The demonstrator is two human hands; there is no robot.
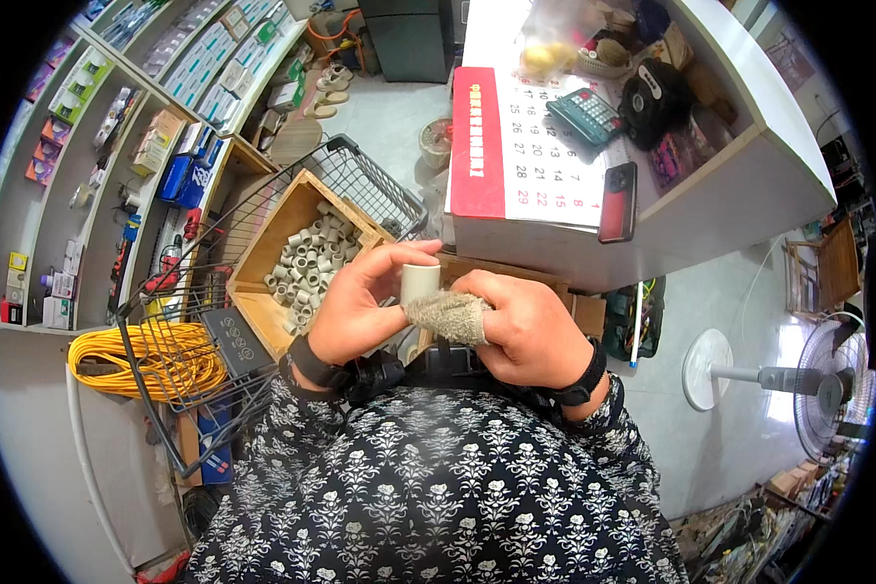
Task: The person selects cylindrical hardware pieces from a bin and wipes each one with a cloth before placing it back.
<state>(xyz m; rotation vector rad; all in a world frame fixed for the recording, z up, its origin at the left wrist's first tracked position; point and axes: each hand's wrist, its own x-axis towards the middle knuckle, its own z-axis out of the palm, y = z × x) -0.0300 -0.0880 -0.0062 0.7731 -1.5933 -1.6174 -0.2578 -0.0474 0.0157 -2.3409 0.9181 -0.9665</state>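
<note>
My left hand (361, 303) holds a short pale plastic pipe fitting (419, 283) upright between thumb and fingers. My right hand (529, 328) grips a grey-beige cloth (449, 317), which is bunched against the lower part of the fitting. The cloth hides that lower part. Beyond my left hand, a wooden box (252, 281) holds a heap of similar pale fittings (314, 259).
A black wire basket (128, 343) surrounds the box's left and far sides. Yellow cable (146, 358) lies coiled at the left. At the upper right a counter (555, 255) bears a calendar (478, 146), calculator (588, 117) and phone (618, 203). A fan (766, 376) stands right.
</note>
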